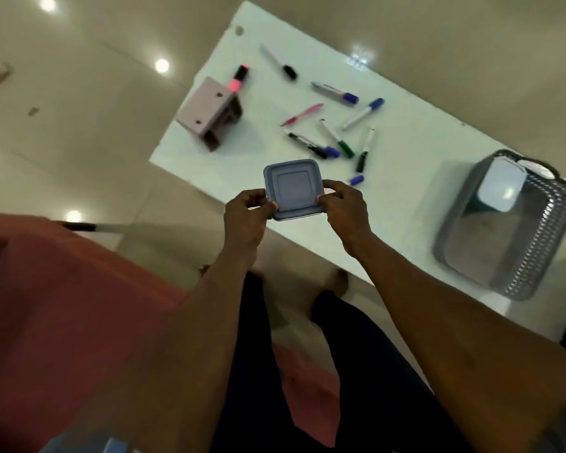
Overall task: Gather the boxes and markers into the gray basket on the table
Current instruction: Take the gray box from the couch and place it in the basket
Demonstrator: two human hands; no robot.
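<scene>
Both hands up at frame centre: left hand (246,209) and right hand (342,204) each pinch an edge of the blue lidded box (293,188), held above the table's (406,197) near edge. Gray basket (536,256) sits at right, a white box (500,184) inside. Markers (340,145) lie scattered upper centre, pink box (209,112) upper left.

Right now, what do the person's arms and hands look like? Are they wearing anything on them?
Both arms are bare from the hands to where the picture cuts them off: no sleeves, gloves, watch or rings show on the left hand or the right hand. Below them are dark trousers. The picture is a bit blurry.
</scene>
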